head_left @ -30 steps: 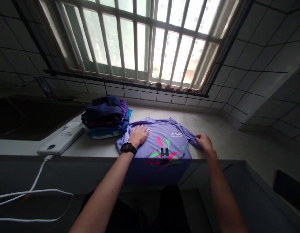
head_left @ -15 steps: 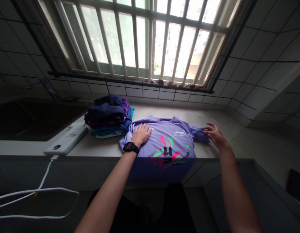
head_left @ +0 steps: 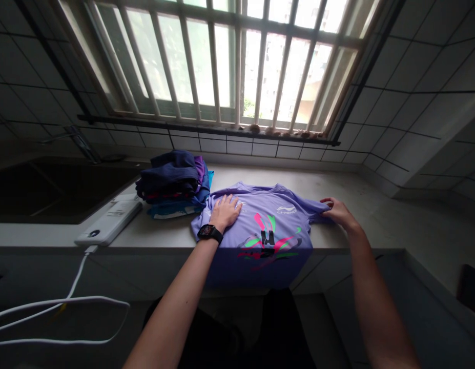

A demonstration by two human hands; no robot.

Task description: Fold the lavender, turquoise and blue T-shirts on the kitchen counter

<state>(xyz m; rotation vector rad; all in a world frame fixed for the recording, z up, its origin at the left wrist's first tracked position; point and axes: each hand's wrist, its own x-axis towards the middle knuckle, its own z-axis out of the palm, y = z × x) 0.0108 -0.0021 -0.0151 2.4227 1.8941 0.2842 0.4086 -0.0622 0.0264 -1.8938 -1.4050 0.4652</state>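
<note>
A purple T-shirt (head_left: 256, 220) with a white logo and a pink, green and black print lies front up on the counter, its lower part hanging over the front edge. My left hand (head_left: 225, 212) rests flat on the chest area at the left, fingers spread, a black watch on the wrist. At the right, my right hand (head_left: 335, 211) pinches the end of the shirt's sleeve between thumb and fingers. The sleeve stretches out sideways from the shoulder. Left of the shirt, touching or very near it, sits a pile of folded dark blue, purple and light blue clothes (head_left: 176, 179).
A white power bank (head_left: 110, 220) with a white cable (head_left: 78, 274) lies near the counter's front edge. Further left is a dark sink (head_left: 60, 189) with a faucet (head_left: 83, 143). A barred window (head_left: 225, 66) is behind the white counter (head_left: 348, 189). A dark object (head_left: 470, 289) is at far right.
My right hand has closed its fingers on the sleeve end, which is lifted slightly. My left hand stays flat on the shirt. The view has shifted a little.
</note>
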